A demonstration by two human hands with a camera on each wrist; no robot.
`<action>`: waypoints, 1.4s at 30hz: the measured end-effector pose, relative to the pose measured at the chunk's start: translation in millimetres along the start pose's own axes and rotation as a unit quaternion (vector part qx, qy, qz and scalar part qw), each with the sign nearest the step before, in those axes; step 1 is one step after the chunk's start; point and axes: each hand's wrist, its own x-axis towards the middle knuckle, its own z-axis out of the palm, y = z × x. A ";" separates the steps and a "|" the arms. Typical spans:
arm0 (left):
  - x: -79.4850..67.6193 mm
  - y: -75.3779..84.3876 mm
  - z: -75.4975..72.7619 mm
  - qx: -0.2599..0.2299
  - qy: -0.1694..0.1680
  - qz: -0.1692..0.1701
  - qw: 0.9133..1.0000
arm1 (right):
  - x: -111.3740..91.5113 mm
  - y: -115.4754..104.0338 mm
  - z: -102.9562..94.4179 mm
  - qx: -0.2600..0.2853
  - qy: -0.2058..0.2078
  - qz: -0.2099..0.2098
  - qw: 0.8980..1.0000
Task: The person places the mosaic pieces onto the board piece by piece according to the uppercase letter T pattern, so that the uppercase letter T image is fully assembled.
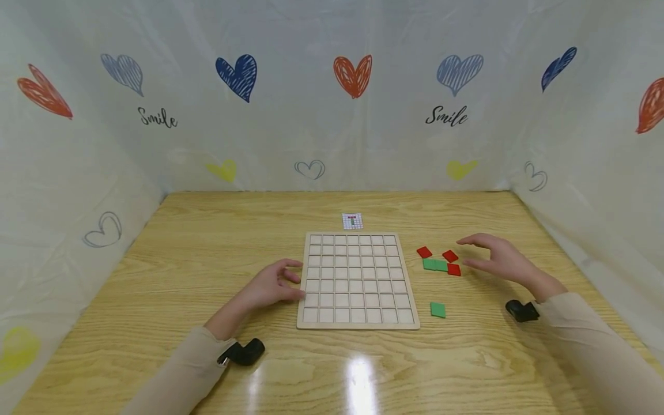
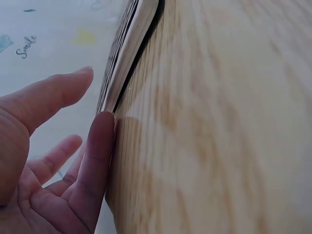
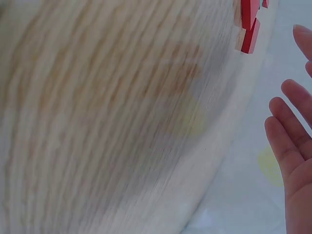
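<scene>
A wooden board [image 1: 350, 286] marked off in square cells lies flat in the middle of the table. My left hand [image 1: 272, 283] is at its left edge, fingers loosely bent and holding nothing. In the left wrist view, one fingertip meets or nearly meets the board's side [image 2: 127, 58]. To the board's right lie a few thin square tiles: a red tile [image 1: 424, 252], a second red tile [image 1: 450, 256], a third red tile [image 1: 453, 270] and two green tiles [image 1: 434, 264] side by side. My right hand [image 1: 493, 259] hovers just right of them, fingers apart and holding nothing.
A lone green tile [image 1: 438, 310] lies nearer me, beside the board's lower right. Behind the board is a small printed card [image 1: 352, 221] with a grid and a red-and-green pattern. White sheets [image 1: 311, 127] with hearts enclose the wooden table [image 1: 233, 230] at back and sides.
</scene>
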 end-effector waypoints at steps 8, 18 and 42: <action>3.1 -0.8 -0.4 0.027 -0.006 0.005 1.000 | 8.0 1.7 2.1 0.002 -0.009 -0.002 1.000; 3.5 1.1 -0.7 0.023 -0.013 -0.004 1.000 | 16.0 0.8 1.9 0.020 -0.021 0.003 1.000; 2.4 3.0 1.4 -0.005 -0.007 -0.023 1.000 | 44.3 0.7 10.3 0.038 -0.084 -0.005 0.996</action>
